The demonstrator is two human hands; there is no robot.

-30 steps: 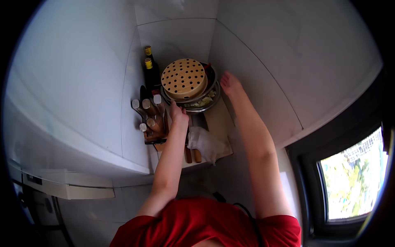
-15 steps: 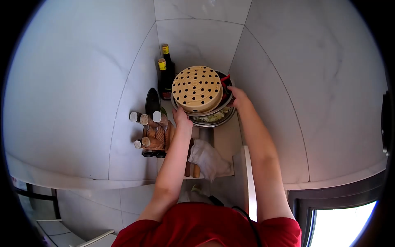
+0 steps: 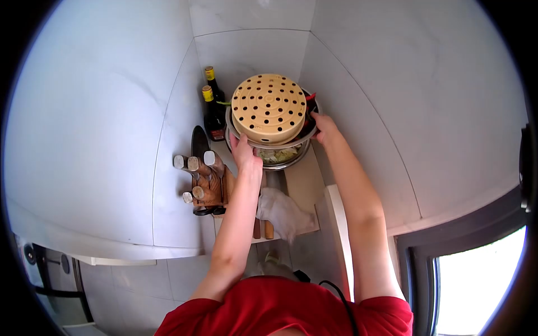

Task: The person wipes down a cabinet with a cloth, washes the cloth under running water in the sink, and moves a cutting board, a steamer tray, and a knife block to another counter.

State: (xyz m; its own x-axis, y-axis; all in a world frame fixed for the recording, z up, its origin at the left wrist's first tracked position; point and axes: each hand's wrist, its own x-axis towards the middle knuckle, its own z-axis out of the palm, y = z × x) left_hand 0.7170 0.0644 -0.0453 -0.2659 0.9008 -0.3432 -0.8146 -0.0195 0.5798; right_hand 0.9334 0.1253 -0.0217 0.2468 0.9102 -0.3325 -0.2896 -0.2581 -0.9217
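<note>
My left hand (image 3: pixel 245 153) is closed on the near left rim of a metal basin (image 3: pixel 283 146). On the opposite side, my right hand (image 3: pixel 325 129) grips the basin's right rim. A cream-coloured plastic steamer basket (image 3: pixel 269 101) with dark round holes lies upside down in the basin. Red peppers (image 3: pixel 310 97) show beside the basket, and a green tip pokes out on the left. Beneath the basin is a second metal bowl (image 3: pixel 287 165) with chopped pale-green vegetable (image 3: pixel 277 155) in it; the basin hides most of it.
Two dark bottles (image 3: pixel 213 117) with yellow caps stand left of the basin. A wooden knife block (image 3: pixel 210 190) with several handles is nearer, by my left forearm. A whitish plastic bag (image 3: pixel 278 211) lies at the counter's front. Marble-patterned walls (image 3: pixel 358 123) close in the corner.
The basin with the steamer basket looks larger and has come up a little off the lower bowl, both hands still on its rim. The whole view has shifted slightly.
</note>
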